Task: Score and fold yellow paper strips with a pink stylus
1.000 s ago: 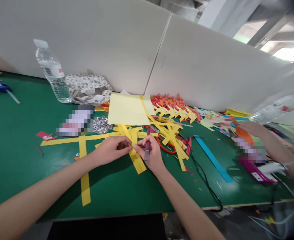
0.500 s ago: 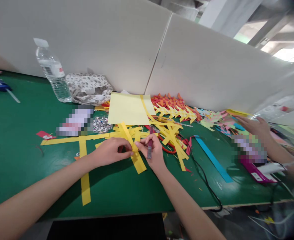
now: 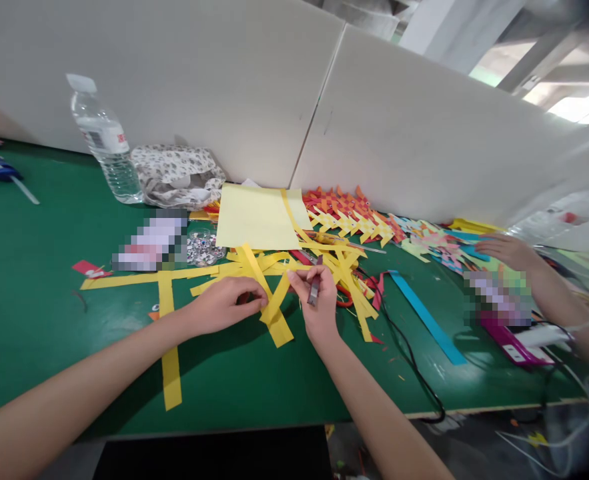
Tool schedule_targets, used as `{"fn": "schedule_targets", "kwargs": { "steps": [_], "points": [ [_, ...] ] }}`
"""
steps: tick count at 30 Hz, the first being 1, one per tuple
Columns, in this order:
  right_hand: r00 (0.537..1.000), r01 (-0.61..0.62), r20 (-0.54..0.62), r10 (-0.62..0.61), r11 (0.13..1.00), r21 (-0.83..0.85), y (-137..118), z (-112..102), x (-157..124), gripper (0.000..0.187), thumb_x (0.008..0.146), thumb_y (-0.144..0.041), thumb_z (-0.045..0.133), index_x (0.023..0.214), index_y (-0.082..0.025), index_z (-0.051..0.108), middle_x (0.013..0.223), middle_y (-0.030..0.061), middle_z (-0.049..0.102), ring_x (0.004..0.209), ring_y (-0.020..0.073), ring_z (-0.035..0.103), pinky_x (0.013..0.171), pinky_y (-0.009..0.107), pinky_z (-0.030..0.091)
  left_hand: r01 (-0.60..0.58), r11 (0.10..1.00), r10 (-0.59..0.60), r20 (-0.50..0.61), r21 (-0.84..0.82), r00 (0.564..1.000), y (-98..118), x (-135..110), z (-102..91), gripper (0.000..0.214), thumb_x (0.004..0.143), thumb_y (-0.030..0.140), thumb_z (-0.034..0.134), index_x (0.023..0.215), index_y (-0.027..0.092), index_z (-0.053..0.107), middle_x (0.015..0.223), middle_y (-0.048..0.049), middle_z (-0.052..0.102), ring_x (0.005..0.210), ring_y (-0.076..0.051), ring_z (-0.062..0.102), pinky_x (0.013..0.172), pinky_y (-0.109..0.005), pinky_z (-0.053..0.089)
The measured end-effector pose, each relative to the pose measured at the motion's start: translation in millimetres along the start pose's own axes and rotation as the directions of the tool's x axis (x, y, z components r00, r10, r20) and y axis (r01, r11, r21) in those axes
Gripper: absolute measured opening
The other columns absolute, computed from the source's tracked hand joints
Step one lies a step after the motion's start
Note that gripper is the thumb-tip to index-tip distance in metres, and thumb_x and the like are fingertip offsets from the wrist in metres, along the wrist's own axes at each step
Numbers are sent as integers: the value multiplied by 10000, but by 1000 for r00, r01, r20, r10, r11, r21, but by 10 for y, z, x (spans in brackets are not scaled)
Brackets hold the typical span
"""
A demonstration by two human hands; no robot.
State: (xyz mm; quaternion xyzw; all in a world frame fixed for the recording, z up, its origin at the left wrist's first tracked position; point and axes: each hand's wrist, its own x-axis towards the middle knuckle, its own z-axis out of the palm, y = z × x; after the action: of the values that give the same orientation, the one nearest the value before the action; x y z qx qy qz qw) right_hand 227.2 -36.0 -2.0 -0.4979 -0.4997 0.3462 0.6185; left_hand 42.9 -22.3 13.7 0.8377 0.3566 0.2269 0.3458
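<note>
My left hand (image 3: 231, 303) is closed, thumb and forefinger pinched at the edge of a yellow paper strip (image 3: 280, 328) that slants over the green table. A shorter yellow paper strip (image 3: 275, 300) crosses it, and my right hand (image 3: 318, 297) pinches this one's upper end. Lying across the fingers of that same hand is a slim dark purple tool (image 3: 315, 283) with a greyish end; its kind is unclear. More yellow strips (image 3: 354, 293) lie in a loose pile behind both hands. One long yellow strip (image 3: 171, 373) passes under my left forearm.
Behind the strips are a pale yellow sheet (image 3: 257, 217), a tub of googly eyes (image 3: 204, 248) and woven paper fish shapes (image 3: 349, 217). A water bottle (image 3: 107, 147) stands back left. A black cable (image 3: 404, 347) and blue strip (image 3: 427, 317) lie right, near another person's hand (image 3: 509, 253).
My right hand has moved slightly right, swinging the upper end of the shorter strip right so it slants across the other. My left hand stays in place. The other person's hand has shifted slightly.
</note>
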Motion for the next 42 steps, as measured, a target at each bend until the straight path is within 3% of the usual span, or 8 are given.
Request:
{"fn": "schedule_targets", "kwargs": {
  "steps": [8, 12, 16, 20, 24, 29, 35, 42],
  "points": [
    [1000, -4, -9, 4, 1000, 27, 8, 4, 4, 374, 730, -337, 702, 751, -250, 339, 706, -31, 587, 581, 123, 589, 616, 306, 545, -35, 999, 37, 53, -34, 998, 10, -7, 21, 200, 854, 352, 517, 836, 214, 661, 797, 5, 667, 673, -119, 554, 601, -228, 399],
    [999, -48, 23, 48, 999, 1, -37, 20, -6, 346, 777, -420, 638, 757, -257, 333, 680, -20, 595, 584, 155, 627, 592, 327, 558, 40, 958, -91, -168, -284, 982, -15, 23, -21, 219, 857, 392, 504, 809, 197, 592, 719, 12, 608, 584, -95, 507, 534, -214, 391],
    [995, -4, 103, 13, 996, -87, -20, 30, -41, 358, 745, -409, 672, 761, -256, 349, 708, 1, 634, 644, 179, 657, 624, 333, 554, 2, 756, -459, -527, -655, 715, -121, 86, -179, 180, 824, 377, 551, 859, 208, 500, 722, 23, 571, 503, -59, 448, 455, -181, 361],
    [968, 112, 248, -41, 954, -279, 35, 30, -89, 356, 670, -306, 730, 754, -249, 390, 817, 33, 671, 720, 200, 667, 661, 341, 540, -103, 604, -637, -555, -791, 535, -210, 126, -307, 283, 718, 249, 668, 927, 224, 478, 849, 7, 593, 545, -54, 480, 430, -164, 343],
    [950, 184, 307, -58, 899, -397, 55, 7, -103, 252, 719, -220, 640, 749, -250, 392, 745, 10, 670, 701, 201, 663, 643, 327, 516, -166, 554, -625, -539, -816, 565, -222, 120, -305, 384, 695, 231, 687, 1034, 235, 507, 1171, -45, 585, 699, -91, 598, 510, -191, 430],
    [974, 174, 203, -106, 918, -357, 13, -10, -84, 240, 743, -189, 601, 744, -254, 369, 736, 9, 671, 724, 205, 666, 683, 333, 509, -13, 661, -526, -477, -750, 704, -191, 103, -232, 402, 666, 237, 690, 1044, 210, 557, 1182, -51, 582, 802, -122, 617, 558, -199, 461],
    [958, 280, 153, -243, 908, -313, -20, -32, -86, 202, 765, -123, 532, 774, -252, 376, 893, 48, 667, 882, 209, 654, 795, 356, 495, 101, 746, -531, -496, -659, 687, -97, 99, -183, 535, 656, 295, 710, 1142, 235, 493, 1231, -60, 512, 875, -143, 594, 619, -236, 496],
    [936, 348, 132, -328, 787, -510, 16, -85, -82, 231, 683, -44, 465, 797, -241, 421, 852, 27, 670, 795, 214, 626, 724, 345, 463, 19, 796, -425, -537, -605, 728, -126, 99, -136, 478, 706, 295, 667, 1151, 248, 497, 1332, -69, 453, 1082, -229, 562, 853, -367, 512]
  ]
}}
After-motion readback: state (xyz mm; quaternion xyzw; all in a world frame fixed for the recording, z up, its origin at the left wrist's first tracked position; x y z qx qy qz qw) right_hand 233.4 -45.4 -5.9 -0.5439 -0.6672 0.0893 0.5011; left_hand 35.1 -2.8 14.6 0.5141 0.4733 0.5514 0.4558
